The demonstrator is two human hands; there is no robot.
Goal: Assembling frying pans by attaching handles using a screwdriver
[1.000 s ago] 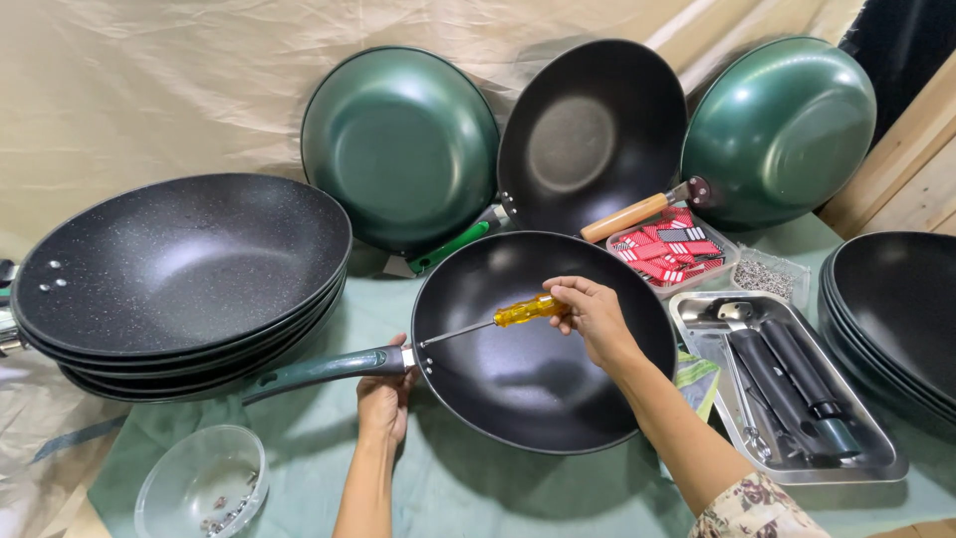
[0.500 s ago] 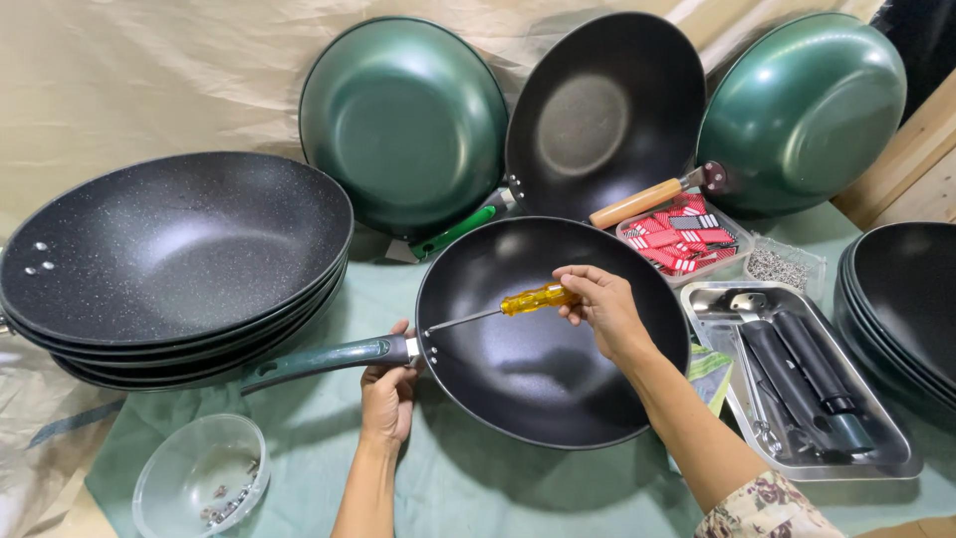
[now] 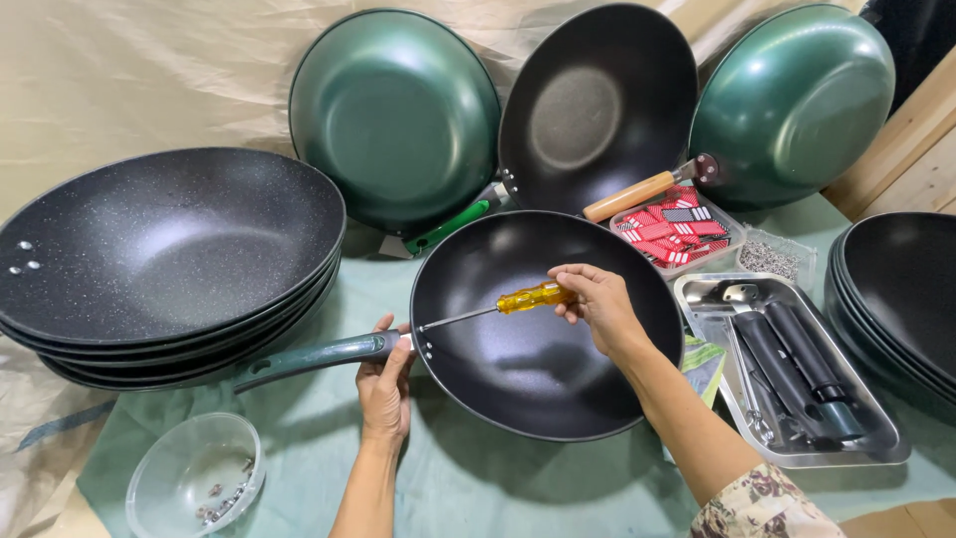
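Note:
A black wok [image 3: 543,359] with a dark green handle [image 3: 309,359] lies on the green cloth in front of me. My left hand [image 3: 386,377] grips the handle right where it joins the wok's rim. My right hand [image 3: 596,304] holds a screwdriver [image 3: 498,305] with a yellow transparent grip. Its metal shaft reaches across the inside of the wok, and the tip sits at the rim by the handle joint.
A stack of speckled black woks [image 3: 164,259] sits left; another black stack [image 3: 901,294] right. Two green woks [image 3: 398,115] [image 3: 792,100] and a black one [image 3: 597,105] lean on the back wall. A metal tray [image 3: 797,374] holds black handles; a glass bowl [image 3: 194,483] holds small screws.
The view has shifted slightly. Both hands stay on the wok handle and the screwdriver, with the tip kept at the handle joint.

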